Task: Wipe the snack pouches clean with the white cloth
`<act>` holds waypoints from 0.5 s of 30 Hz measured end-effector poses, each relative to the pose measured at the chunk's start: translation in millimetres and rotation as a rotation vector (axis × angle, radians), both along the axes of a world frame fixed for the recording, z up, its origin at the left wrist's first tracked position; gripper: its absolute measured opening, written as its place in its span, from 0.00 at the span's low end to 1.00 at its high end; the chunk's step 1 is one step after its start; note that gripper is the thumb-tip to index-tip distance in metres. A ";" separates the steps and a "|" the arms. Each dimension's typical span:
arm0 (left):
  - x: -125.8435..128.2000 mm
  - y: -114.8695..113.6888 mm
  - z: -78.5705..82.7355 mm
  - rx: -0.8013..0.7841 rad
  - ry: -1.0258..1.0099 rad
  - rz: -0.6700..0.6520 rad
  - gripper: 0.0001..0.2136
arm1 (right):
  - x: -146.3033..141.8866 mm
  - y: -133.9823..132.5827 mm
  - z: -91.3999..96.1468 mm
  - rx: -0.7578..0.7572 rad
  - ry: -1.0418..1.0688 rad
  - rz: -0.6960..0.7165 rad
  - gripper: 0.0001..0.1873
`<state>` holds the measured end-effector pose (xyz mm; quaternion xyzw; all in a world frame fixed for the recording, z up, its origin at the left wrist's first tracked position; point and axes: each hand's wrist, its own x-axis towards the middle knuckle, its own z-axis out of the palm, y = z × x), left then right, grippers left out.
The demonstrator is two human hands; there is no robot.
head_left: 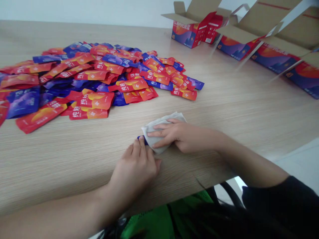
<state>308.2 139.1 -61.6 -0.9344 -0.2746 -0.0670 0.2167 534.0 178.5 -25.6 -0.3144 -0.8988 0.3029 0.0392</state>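
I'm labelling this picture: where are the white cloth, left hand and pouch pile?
White cloth (159, 121), head view: its upper part.
Left hand (138, 162), head view: its back.
Pouch pile (93, 75), head view: near its middle.

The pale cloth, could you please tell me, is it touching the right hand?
Touching: the head view shows the right hand lying on the pale cloth, fingers spread across it.

On the desk (74, 159), a dark-blue packet (146, 141) is mostly hidden; against its right side a pale, folded cloth (162, 121) is laid.
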 end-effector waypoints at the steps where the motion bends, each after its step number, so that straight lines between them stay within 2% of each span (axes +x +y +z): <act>1: -0.1 1.1 0.6 0.004 -0.011 -0.007 0.17 | 7.3 0.4 2.4 -0.041 0.007 0.009 0.42; 5: 1.8 3.9 2.6 0.029 -0.037 -0.020 0.15 | 36.1 4.0 8.5 -0.127 0.023 -0.023 0.43; 11: 1.1 5.2 3.0 -0.013 0.020 -0.008 0.14 | 1.3 -2.0 0.8 -0.001 -0.026 0.016 0.40; 15: -1.2 7.6 0.5 -0.023 -0.039 -0.021 0.15 | 23.6 -1.6 9.0 -0.074 -0.027 0.011 0.43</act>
